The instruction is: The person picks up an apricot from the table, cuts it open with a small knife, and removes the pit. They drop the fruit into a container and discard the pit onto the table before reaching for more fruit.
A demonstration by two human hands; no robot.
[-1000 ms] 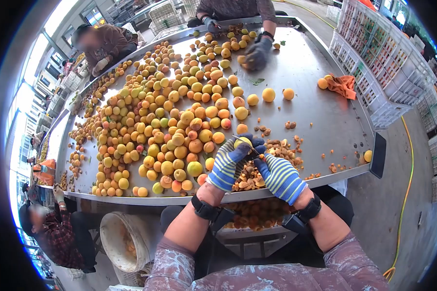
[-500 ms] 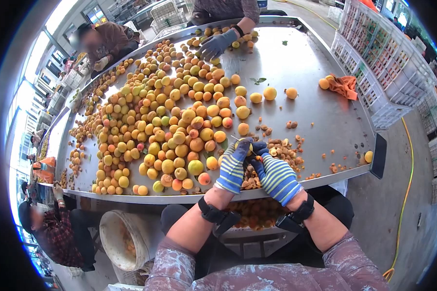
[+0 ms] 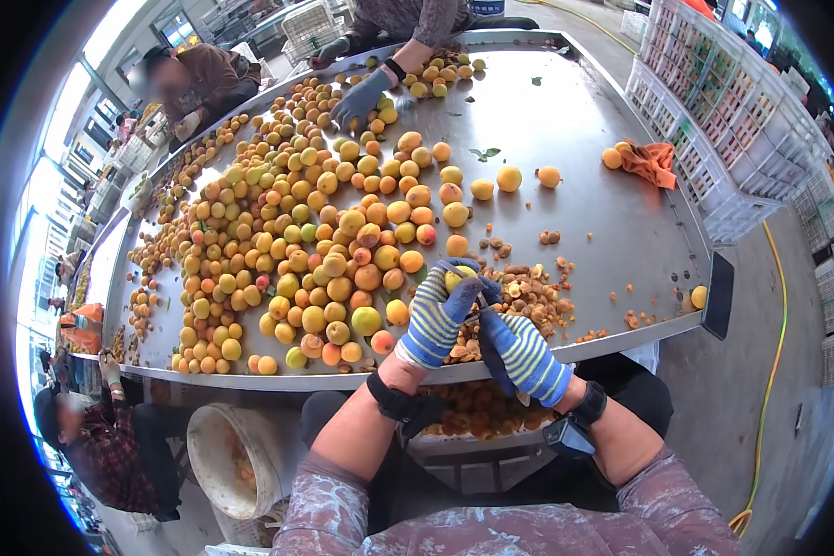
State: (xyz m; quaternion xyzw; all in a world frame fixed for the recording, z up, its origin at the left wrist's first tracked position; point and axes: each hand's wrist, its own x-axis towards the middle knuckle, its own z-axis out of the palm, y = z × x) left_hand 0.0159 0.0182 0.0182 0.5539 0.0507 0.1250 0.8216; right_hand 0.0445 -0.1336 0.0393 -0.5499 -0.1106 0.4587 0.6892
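My left hand (image 3: 435, 320), in a blue-and-yellow striped glove with dark fingers, is closed around a yellow apricot (image 3: 458, 276) near the table's front edge. Close against it is my right hand (image 3: 528, 357), gloved alike and closed on a thin metal tool (image 3: 482, 300); its kind is mostly hidden by the fingers. Brown pits and scraps (image 3: 536, 298) lie heaped just beyond both hands. Whole apricots (image 3: 320, 264) spread in a wide pile to the left. Below the table edge, more orange fruit pieces (image 3: 486, 408) show under my wrists.
The metal table (image 3: 612, 246) has a raised rim. An orange cloth (image 3: 649, 164) lies at its right side, near stacked white crates (image 3: 723, 111). A white bucket (image 3: 236, 461) stands at lower left. Across the table, a co-worker's grey-gloved hand (image 3: 363, 100) touches apricots.
My right hand has drawn slightly down and turned at the wrist; the apricot in my left hand now shows more. The co-worker's gloved hand has shifted left and nearer over the fruit.
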